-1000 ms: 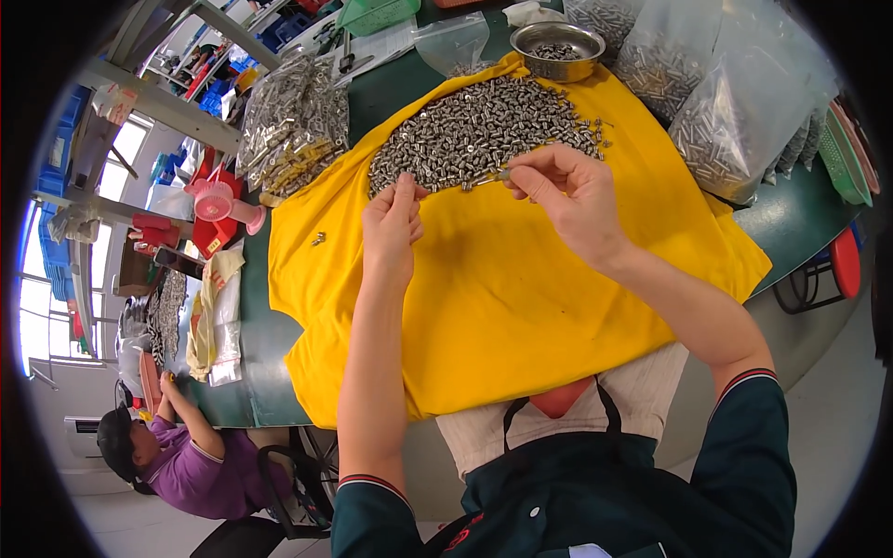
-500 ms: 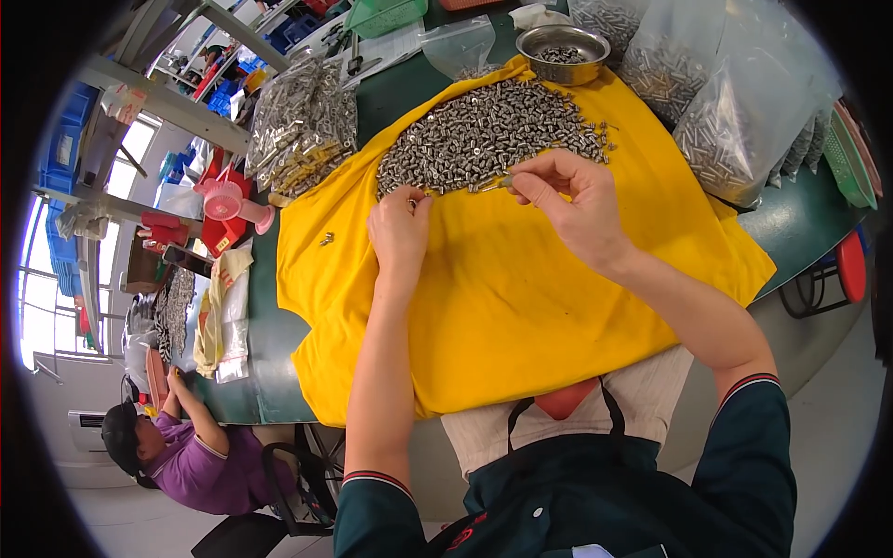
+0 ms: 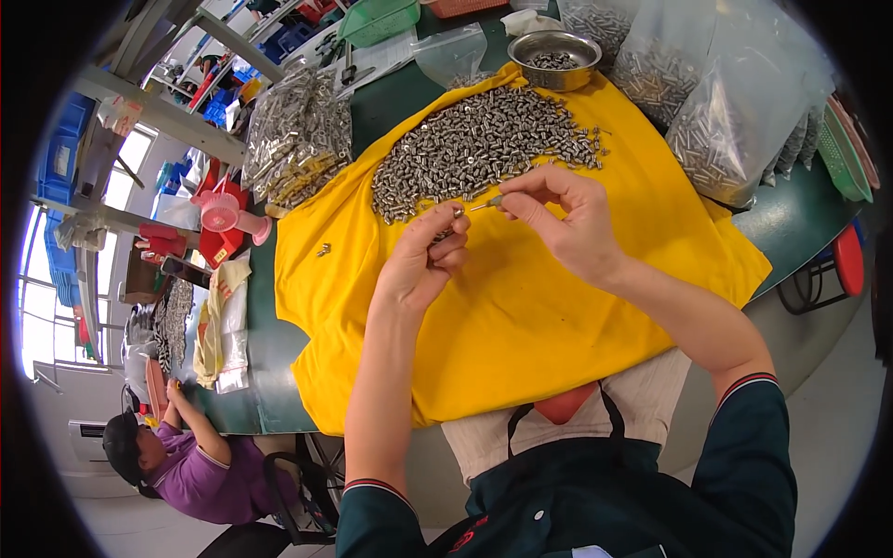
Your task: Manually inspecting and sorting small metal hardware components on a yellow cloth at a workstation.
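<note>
A wide heap of small silvery cylindrical metal parts (image 3: 479, 139) lies on a yellow cloth (image 3: 521, 325). My left hand (image 3: 419, 256) is closed just in front of the heap. Between its thumb and forefinger sits one small metal part (image 3: 458, 213), and more metal shows among the curled fingers. In a pinch, my right hand (image 3: 567, 228) holds a thin pin-like tool (image 3: 487, 204) with a greenish grip. The tool's tip points left at the part, a short gap away. A few loose metal parts (image 3: 324, 249) lie apart on the cloth's left side.
A steel bowl (image 3: 569, 78) of small parts stands behind the heap. Filled plastic bags (image 3: 712, 153) crowd the right, and another bag (image 3: 296, 139) lies left. A pink fan (image 3: 223, 214) and a person in purple (image 3: 209, 474) are farther left. A red stool (image 3: 848, 263) stands at right.
My left hand has come away from the heap's edge, turned palm-up, and now shows a metal part at its fingertips. My right hand has shifted slightly left and nearer me with the tool.
</note>
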{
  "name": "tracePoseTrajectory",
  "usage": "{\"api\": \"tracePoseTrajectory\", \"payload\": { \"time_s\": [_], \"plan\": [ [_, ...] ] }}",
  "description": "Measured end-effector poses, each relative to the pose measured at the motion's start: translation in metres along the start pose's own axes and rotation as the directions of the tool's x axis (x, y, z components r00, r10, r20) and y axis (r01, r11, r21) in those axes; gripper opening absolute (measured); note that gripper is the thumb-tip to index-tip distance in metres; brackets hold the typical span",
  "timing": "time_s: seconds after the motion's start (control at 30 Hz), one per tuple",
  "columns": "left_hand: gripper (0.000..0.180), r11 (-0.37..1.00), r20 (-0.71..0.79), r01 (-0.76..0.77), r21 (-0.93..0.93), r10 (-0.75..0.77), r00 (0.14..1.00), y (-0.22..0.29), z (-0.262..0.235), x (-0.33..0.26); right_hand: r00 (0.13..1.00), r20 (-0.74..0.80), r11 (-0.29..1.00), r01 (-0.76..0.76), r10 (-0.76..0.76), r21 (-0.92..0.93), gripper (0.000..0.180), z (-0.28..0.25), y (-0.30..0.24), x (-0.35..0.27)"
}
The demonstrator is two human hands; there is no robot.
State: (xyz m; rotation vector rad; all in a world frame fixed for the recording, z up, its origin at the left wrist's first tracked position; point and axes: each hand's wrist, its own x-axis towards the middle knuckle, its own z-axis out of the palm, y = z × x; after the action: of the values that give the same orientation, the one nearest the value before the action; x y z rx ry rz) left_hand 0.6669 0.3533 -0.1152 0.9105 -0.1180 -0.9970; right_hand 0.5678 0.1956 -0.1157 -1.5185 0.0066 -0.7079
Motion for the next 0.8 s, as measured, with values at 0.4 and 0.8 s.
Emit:
{"api": "tracePoseTrajectory", "payload": {
  "time_s": [0.4,0.8],
  "plan": [
    [0.011,1.0,0.084,0.01,-0.025,-0.008,0.996,-0.0043,0.005,-0.0009,0.999,0.047,0.996,0.029,-0.025,-0.088,0.006,-0.0001,-0.002,-0.0002],
    [0.009,0.997,0.034,-0.055,0.045,0.054,0.998,-0.0038,0.0026,-0.0012,0.997,0.068,0.995,0.038,-0.031,-0.096,0.006,0.0002,-0.0011,0.0002]
  ]
}}
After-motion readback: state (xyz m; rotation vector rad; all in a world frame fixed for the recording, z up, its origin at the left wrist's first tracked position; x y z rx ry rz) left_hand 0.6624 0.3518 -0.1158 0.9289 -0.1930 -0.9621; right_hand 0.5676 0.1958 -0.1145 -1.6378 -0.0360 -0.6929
